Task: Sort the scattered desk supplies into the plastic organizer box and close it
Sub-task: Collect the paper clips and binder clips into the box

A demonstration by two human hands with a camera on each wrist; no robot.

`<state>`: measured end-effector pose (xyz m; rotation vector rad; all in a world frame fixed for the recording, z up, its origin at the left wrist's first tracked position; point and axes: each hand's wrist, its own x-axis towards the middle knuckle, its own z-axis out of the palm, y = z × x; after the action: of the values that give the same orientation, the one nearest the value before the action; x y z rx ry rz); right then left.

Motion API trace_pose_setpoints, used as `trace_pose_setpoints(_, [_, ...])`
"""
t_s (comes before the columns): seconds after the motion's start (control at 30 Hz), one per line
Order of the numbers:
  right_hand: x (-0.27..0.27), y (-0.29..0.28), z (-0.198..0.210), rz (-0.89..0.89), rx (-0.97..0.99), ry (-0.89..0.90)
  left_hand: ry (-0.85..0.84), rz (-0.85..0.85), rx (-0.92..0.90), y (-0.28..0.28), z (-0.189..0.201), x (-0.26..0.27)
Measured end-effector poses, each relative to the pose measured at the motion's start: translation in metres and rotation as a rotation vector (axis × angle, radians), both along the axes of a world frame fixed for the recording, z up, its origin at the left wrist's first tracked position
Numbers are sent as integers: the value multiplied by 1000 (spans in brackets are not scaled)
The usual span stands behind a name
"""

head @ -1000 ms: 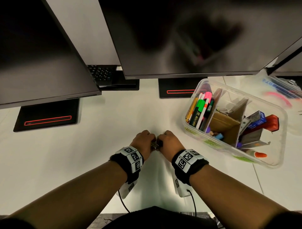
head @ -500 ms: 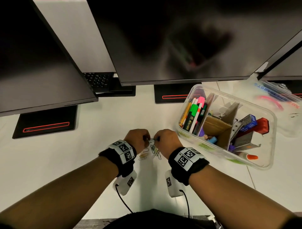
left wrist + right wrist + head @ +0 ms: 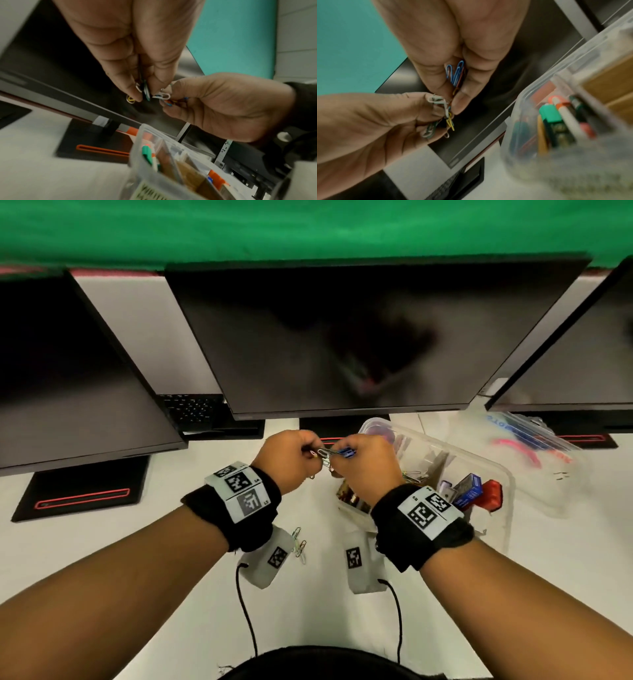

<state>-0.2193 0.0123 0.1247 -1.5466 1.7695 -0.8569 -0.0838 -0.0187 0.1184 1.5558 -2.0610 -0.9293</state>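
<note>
Both hands are raised above the white desk, close together, just left of the clear organizer box (image 3: pixel 445 445). My left hand (image 3: pixel 313 453) pinches a bunch of coloured paper clips (image 3: pixel 145 90). My right hand (image 3: pixel 337 456) pinches more of them, blue ones (image 3: pixel 455 73) showing between thumb and fingers. A white clip (image 3: pixel 161 96) bridges the two bunches, so they look tangled together. The open box (image 3: pixel 556 135) holds markers (image 3: pixel 551 119), cardboard dividers and small supplies (image 3: pixel 471 491). A few loose clips (image 3: pixel 298 542) lie on the desk under my left wrist.
Three dark monitors (image 3: pixel 342 337) stand along the back, their bases (image 3: pixel 82 494) on the desk. The box's clear lid (image 3: pixel 534 440) lies at the far right behind the box. A keyboard (image 3: pixel 191 409) sits behind the left monitor.
Both hands have risen from the desk and moved toward the box, carrying the paper clips between them. A few clips stayed on the desk. The head view has tilted up.
</note>
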Motion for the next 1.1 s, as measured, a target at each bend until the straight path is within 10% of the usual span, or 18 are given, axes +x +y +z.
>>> trace_pose_setpoints(0.53, [-149,-15,-28,-291,241,6,61,-2,97,-16,-23,-163])
trace_pose_setpoints(1.1, [-108,-13,-22,-255,233,-10,162,-36,137,-15,-25,-105])
